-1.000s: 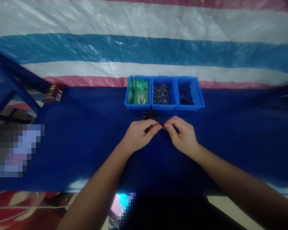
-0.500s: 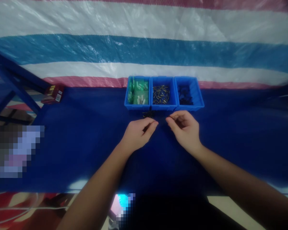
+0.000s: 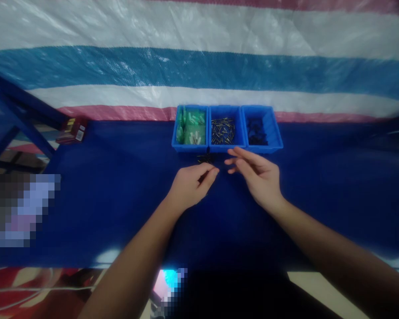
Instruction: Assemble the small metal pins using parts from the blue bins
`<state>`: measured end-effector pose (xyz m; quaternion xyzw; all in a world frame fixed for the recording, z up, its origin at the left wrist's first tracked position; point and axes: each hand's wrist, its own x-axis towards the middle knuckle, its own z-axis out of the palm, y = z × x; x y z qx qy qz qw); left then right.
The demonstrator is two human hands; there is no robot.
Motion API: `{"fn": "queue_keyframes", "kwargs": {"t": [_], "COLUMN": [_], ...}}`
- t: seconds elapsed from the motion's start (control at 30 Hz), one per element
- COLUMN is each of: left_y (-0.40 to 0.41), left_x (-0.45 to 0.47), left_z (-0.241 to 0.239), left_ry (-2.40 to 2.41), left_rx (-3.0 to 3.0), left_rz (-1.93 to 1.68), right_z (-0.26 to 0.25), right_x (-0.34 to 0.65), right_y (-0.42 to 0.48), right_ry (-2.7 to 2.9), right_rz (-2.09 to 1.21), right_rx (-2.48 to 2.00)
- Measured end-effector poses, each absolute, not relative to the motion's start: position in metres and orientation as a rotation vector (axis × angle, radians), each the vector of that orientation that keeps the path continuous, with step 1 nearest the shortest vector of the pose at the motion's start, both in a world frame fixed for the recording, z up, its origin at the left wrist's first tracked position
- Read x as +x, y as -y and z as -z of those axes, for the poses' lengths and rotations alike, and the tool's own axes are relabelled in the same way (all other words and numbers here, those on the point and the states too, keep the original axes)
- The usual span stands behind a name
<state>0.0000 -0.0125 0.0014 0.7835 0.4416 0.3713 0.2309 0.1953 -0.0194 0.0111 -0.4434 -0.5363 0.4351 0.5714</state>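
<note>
Right hand (image 3: 261, 179) hovers near bin (image 3: 226, 114), box label (image 3: 80, 134) unreadable.

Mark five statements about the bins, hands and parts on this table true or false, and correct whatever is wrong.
1. The pins lie in the middle bin. True.
2. The right hand is balled into a fist. False: the right hand is open, its fingers apart.
3. The dark pile lies just beyond the left hand. True.
4. The green bags are in the right bin. False: the green bags are in the left bin.
5. The left hand's thumb and forefinger are pinched together. True.
</note>
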Motion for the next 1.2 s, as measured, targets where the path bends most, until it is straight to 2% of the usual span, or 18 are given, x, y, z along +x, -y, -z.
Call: {"fn": "queue_keyframes", "kwargs": {"t": [0.37, 0.57, 0.83, 1.2], "left_y": [0.013, 0.012, 0.012, 0.011], "left_x": [-0.001, -0.001, -0.002, -0.003], "left_z": [-0.001, -0.002, -0.002, -0.001], "left_ry": [-1.236, -1.25, -1.258, -1.251], "left_rx": [2.16, 2.175, 2.201, 2.218], "left_rz": [-1.033, -1.05, -1.05, -1.062], "right_z": [-0.017, -0.04, -0.047, -0.046], "right_x": [0.21, 0.214, 0.191, 0.178], "right_y": [0.008, -0.028, -0.094, -0.107], "right_ry": [1.393, 1.79, 2.137, 2.197], "right_rz": [-0.517, -0.298, -0.274, -0.209], "right_rx": [-1.312, -1.401, -1.604, -1.712]}}
